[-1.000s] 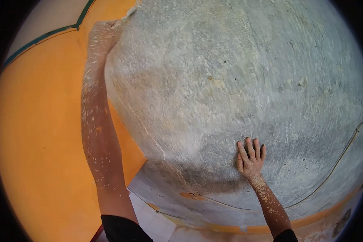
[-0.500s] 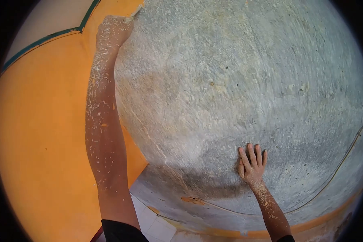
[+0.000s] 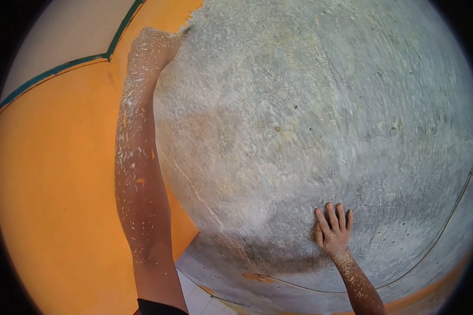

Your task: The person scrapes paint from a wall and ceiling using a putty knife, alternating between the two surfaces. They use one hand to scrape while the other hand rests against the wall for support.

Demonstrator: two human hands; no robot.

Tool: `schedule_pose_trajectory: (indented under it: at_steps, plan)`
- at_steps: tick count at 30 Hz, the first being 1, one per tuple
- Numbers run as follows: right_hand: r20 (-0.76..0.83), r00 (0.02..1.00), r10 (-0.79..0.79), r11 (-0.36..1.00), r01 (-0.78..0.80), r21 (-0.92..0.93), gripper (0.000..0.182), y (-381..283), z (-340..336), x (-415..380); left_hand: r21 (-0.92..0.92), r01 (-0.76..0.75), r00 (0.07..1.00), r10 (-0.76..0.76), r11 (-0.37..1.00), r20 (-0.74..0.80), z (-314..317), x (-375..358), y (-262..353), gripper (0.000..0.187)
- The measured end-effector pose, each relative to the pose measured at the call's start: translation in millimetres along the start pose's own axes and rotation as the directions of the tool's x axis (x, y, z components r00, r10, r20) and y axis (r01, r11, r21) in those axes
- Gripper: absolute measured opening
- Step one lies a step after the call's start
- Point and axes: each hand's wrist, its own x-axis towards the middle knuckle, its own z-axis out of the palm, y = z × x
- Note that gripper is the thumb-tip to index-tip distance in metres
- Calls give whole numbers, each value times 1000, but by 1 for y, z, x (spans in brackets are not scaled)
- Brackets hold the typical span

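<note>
A bare-armed worker reaches across a scraped grey wall (image 3: 294, 163), which fills the view from the centre out to 3 o'clock. At 11 o'clock, dusted with pale flakes, the left hand (image 3: 153, 50) presses in where bare grey meets orange paint (image 3: 63, 199). Its grip is clenched, apparently on a thin tool (image 3: 186, 31), though the fist hides most of it. Just above, between 11 and 12 o'clock, the paint ends in a ragged edge.

At 4 o'clock the right hand (image 3: 335, 231) lies flat on the grey wall, its grip released, fingers spread and pointing toward 12, specks scattered along the forearm below. More flakes, a few of them orange, coat the left forearm (image 3: 142, 157) down to a black sleeve (image 3: 160, 307) at 7 o'clock.

The paint spreads over 9 o'clock, bordered at 10 by a green trim (image 3: 63, 66). A thin cable (image 3: 446, 223) curves from 3 round toward 6 o'clock, ending near an orange patch (image 3: 257, 276).
</note>
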Motion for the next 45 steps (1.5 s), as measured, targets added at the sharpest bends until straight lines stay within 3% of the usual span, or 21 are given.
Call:
schedule_pose_trajectory:
  at_steps: [1,4,10,13,16,25,28,31,34,37,40,43,45]
  plan:
    - [2,1000,1,1000,-1,-4,43,-1,-1,0,-56,69,998,-70,996,-7,3,-1,3,42]
    - [16,1000,-1,1000,1,7,43,-2,0,-3,134,-147,986,135,980,95,-21,-7,11,44]
    - [10,1000,7,1000,-7,30,42,-2,-2,-1,-18,-90,957,92,996,275,-21,10,0,45]
    - [-1,1000,23,999,-23,31,42,0,-2,2,65,-185,980,188,981,-56,-6,-2,9,46]
    - [8,1000,11,999,-12,51,42,-2,-4,-1,150,-102,968,64,983,243,-28,-4,17,47]
    - [-12,1000,19,998,-18,53,42,2,-3,2,29,-42,984,36,999,175,-34,-10,23,51]
    - [-10,1000,13,998,-13,62,43,-2,-3,2,54,16,962,-30,998,271,-49,-14,36,52]
    - [-16,1000,18,999,-17,45,42,2,-2,3,2,-5,1000,5,1000,-16,-2,9,15,52]
    - [0,1000,10,998,-10,56,42,-3,-4,0,111,-49,959,16,993,281,-42,2,32,53]
    - [-11,1000,16,999,-16,39,42,2,-3,3,71,-210,977,209,975,31,-26,9,28,51]
    - [-10,1000,6,999,-6,44,43,-1,-3,1,111,-223,974,217,968,64,-28,6,23,41]
    - [-4,1000,13,999,-13,33,44,2,-4,2,7,-230,926,221,973,-305,-8,3,24,42]
    - [10,1000,9,999,-9,43,44,-2,-4,-1,77,-113,993,114,991,-10,-12,14,17,44]
